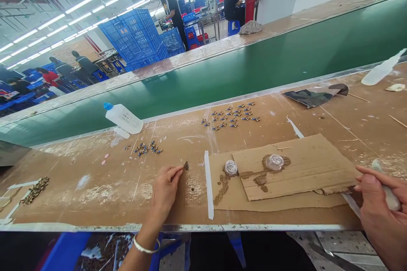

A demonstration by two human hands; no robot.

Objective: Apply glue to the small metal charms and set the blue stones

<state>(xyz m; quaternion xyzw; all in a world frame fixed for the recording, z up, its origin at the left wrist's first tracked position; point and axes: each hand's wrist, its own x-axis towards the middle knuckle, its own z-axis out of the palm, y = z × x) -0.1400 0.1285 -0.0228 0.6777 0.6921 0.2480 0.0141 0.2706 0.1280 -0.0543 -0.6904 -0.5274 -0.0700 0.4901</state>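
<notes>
So the left hand [167, 186] has thumb and forefinger pinched together, with a tiny dark piece [186, 165] right at the tips, just left of the white strip [208, 184] along the cardboard [295, 169]. Right hand [380, 209] is over at the near right, fingers curled round a whitish bottle [391, 198], partly hidden by the fingers. Two round clear tubs [274, 161] sit on the cardboard between the hands. Farther off there's a loose pile of little blue-and-gold parts [148, 148] to the left, plus more spread-out ones [233, 113] farther right.
</notes>
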